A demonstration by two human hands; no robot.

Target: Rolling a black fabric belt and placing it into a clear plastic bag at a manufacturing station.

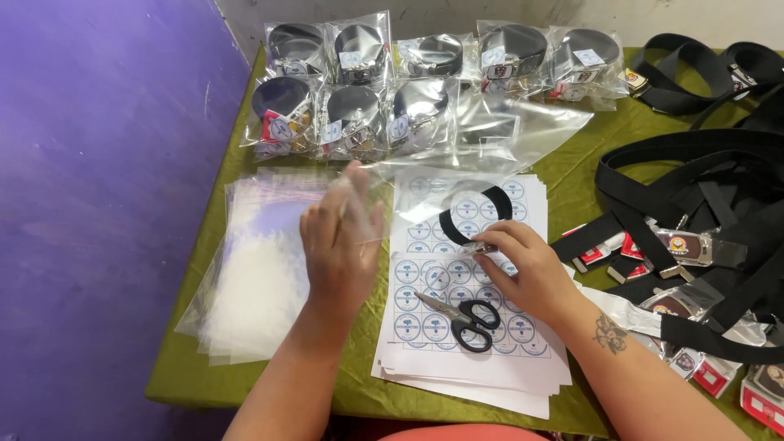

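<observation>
My left hand point(341, 245) pinches a clear bag point(482, 143); my right point(527, 265) grips a coiled belt point(474, 214). Scissors point(461, 314) lie at 6 o'clock on the sticker sheets point(457, 359), 8 packed belts point(351, 106) at 12.

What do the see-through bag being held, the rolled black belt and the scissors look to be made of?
The bag in the left hand looks like thin glossy plastic film: fully transparent, with glare. The rolled belt at the right hand seems woven fabric webbing, matt black, with a shiny, probably metal, buckle. The scissors have silvery, likely steel, blades and black, apparently plastic, handles.
</observation>
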